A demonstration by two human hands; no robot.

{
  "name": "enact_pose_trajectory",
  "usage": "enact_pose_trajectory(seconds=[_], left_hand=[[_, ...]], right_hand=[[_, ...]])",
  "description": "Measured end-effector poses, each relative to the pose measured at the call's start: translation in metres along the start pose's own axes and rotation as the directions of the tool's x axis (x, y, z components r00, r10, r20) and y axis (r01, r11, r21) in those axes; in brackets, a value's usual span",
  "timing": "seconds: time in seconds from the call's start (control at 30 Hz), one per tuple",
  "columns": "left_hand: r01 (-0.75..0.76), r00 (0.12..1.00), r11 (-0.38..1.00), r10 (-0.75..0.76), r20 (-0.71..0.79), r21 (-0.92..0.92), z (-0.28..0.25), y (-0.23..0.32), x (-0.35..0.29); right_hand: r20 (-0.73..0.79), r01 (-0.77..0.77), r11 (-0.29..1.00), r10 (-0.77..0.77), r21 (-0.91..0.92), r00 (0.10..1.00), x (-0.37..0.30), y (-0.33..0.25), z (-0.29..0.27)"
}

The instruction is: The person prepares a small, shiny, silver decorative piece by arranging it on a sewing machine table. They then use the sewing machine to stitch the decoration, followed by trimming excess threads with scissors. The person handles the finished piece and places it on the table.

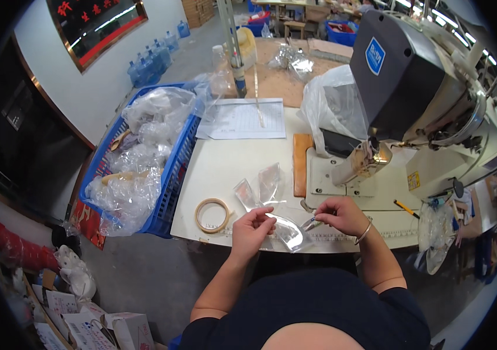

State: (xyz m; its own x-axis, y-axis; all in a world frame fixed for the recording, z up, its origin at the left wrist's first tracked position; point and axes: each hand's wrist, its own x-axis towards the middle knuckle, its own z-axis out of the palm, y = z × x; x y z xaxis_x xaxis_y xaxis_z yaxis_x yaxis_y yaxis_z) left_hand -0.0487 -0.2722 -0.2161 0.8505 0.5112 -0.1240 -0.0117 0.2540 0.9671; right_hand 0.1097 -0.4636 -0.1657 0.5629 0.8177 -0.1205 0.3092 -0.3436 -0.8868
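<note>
Head view: left hand [250, 232] pinches plastic [291, 235] to its right, at tabletop's [219, 169] near edge; right hand [343, 216] pinches tool [308, 223].

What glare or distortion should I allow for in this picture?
Head view: strong white glare on the clear plastic piece between left hand and right hand; head view: fisheye curves the front edge of the white tabletop, and the corners go black; head view: ceiling lights at upper right show as bright streaks.
</note>
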Motion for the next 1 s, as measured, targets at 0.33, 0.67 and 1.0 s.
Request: enact_pose_trajectory(seconds=[0.33,0.67,1.0], left_hand=[[0.018,1.0,1.0,-0.017,-0.021,0.022,-0.017,0.005,-0.001],[0.065,0.994,0.997,-0.06,-0.09,0.047,-0.029,0.002,-0.015],[0.021,0.992,0.995,-0.008,-0.123,0.101,-0.039,0.004,-0.001]], right_hand=[[0.207,-0.101,0.979,0.063,0.177,0.976,0.011,0.001,0.015],[0.24,-0.133,0.975,0.087,0.179,0.967,0.018,0.009,0.027],[0.256,-0.095,0.983,0.053,0.157,0.965,0.037,0.001,0.041]])
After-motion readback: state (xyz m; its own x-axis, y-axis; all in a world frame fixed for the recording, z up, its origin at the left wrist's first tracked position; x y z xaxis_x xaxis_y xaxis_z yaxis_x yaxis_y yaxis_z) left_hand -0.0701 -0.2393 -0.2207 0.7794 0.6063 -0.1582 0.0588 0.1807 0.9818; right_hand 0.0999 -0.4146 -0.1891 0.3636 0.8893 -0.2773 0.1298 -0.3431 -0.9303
